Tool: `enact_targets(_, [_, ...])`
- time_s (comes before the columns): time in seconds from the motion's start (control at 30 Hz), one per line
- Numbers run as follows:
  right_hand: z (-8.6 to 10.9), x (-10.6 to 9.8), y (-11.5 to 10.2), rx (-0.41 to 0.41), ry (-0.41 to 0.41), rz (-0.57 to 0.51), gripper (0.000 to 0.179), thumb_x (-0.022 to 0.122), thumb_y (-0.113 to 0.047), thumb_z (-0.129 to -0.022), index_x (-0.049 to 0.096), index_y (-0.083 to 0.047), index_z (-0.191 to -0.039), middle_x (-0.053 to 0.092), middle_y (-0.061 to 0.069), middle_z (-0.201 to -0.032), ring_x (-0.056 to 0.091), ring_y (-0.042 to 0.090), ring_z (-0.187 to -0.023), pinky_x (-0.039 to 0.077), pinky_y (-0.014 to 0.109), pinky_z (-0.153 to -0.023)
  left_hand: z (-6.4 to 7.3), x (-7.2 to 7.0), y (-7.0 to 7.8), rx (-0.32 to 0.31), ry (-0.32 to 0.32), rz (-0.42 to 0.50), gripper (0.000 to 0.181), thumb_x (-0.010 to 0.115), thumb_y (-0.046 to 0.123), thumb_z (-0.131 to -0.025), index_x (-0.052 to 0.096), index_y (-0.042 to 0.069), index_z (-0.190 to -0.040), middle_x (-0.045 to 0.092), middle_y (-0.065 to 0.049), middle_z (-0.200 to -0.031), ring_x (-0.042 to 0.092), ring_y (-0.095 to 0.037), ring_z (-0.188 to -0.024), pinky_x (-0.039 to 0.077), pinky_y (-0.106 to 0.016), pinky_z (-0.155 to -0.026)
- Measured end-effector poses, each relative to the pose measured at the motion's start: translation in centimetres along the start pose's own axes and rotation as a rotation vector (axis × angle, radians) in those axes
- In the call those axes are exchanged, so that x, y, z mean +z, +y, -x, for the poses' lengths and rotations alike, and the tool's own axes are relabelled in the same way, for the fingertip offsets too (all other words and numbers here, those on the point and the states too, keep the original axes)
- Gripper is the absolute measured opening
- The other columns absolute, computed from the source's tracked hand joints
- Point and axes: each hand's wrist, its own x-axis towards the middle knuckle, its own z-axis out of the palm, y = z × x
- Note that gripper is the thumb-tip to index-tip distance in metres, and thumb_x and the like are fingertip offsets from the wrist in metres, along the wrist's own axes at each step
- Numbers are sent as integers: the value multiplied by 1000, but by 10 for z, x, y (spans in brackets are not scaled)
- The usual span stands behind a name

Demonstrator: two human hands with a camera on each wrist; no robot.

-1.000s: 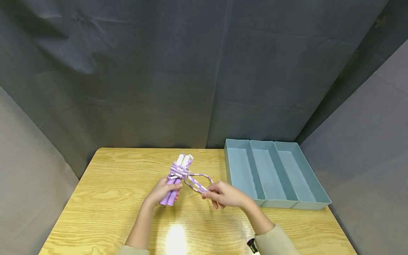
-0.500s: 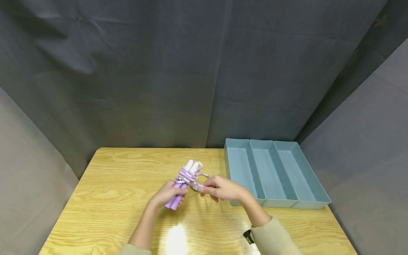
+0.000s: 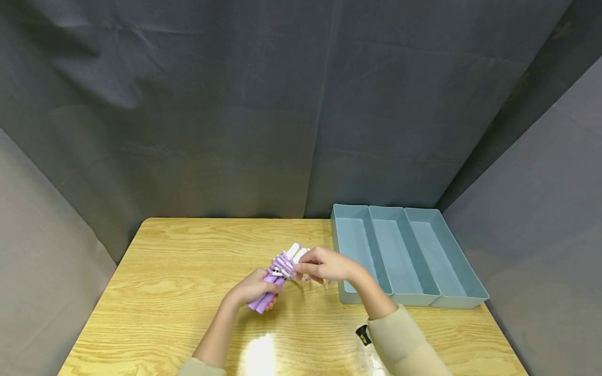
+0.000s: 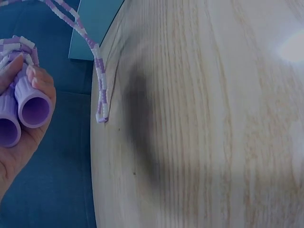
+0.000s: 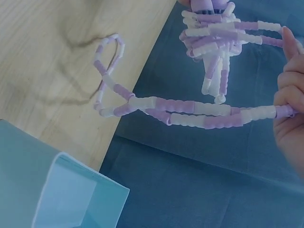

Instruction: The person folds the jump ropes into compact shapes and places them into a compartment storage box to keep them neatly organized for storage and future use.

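Observation:
A jump rope with a purple-and-white beaded cord is held above the table. My left hand [image 3: 256, 288] grips its two purple handles [image 3: 264, 300] side by side, and their hollow ends face the left wrist camera. Several turns of cord [image 5: 209, 42] wrap around the handles in the right wrist view, and white ends stick out past them. My right hand [image 3: 324, 263] holds the loose cord between thumb and curled fingers, close beside the wrapped part. From that hand a doubled length of beaded cord [image 5: 178, 107] hangs down in a loop, which also shows in the left wrist view.
A blue-grey organizer [image 3: 414, 300] with three long compartments stands on the right of the wooden table [image 3: 164, 282]. Dark curtains [image 3: 235, 130] hang behind the table's back edge. A small black object [image 3: 363, 335] sits by the right sleeve.
The left hand has shifted right and slightly nearer with the handles. The right hand has drawn the cord up against the wrapped bundle, closing the gap between the hands.

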Motion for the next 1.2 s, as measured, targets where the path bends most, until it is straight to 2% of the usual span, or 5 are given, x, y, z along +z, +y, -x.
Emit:
enact_targets(0.27, [-4, -12, 0, -31, -22, 43, 27, 50, -19, -94, 64, -7, -74, 38, -9, -49, 34, 1, -40, 31, 16, -39, 4, 2, 8, -23, -57, -38, 20, 60, 8, -81, 54, -11, -86, 55, -9, -56, 52, -15, -44, 47, -23, -41])
enact_targets(0.5, [-7, -19, 0, -94, -59, 123, 29, 52, -16, -93, 61, -1, -70, 43, -9, -57, 35, 0, -48, 31, 15, -44, 9, 5, 17, -66, -115, -74, 11, 63, 7, -79, 54, 0, -78, 55, -10, -56, 50, -15, -42, 45, -22, -40])
enact_targets(0.63, [-9, -21, 1, -122, -72, 149, 27, 52, -14, -93, 63, -3, -71, 53, 2, -60, 35, 0, -49, 33, 15, -47, 10, 6, 18, -73, -142, -96, 12, 65, 8, -78, 56, 1, -75, 55, -9, -55, 51, -14, -42, 46, -21, -40])
enact_targets(0.73, [-11, -22, 2, -120, -81, 165, 24, 52, -12, -93, 66, -5, -75, 60, 10, -66, 36, 0, -51, 34, 15, -48, 11, 7, 19, -80, -173, -101, 11, 66, 8, -78, 57, 1, -76, 56, -8, -55, 52, -14, -43, 46, -21, -40])
enact_targets(1.2, [-17, -22, 15, -39, -95, 57, 21, 57, -13, -90, 67, -2, -76, 60, 7, -67, 37, 1, -48, 33, 16, -43, 15, 15, 24, -64, -268, -91, 11, 65, 6, -77, 57, 1, -73, 55, -8, -54, 51, -13, -42, 46, -22, -40])
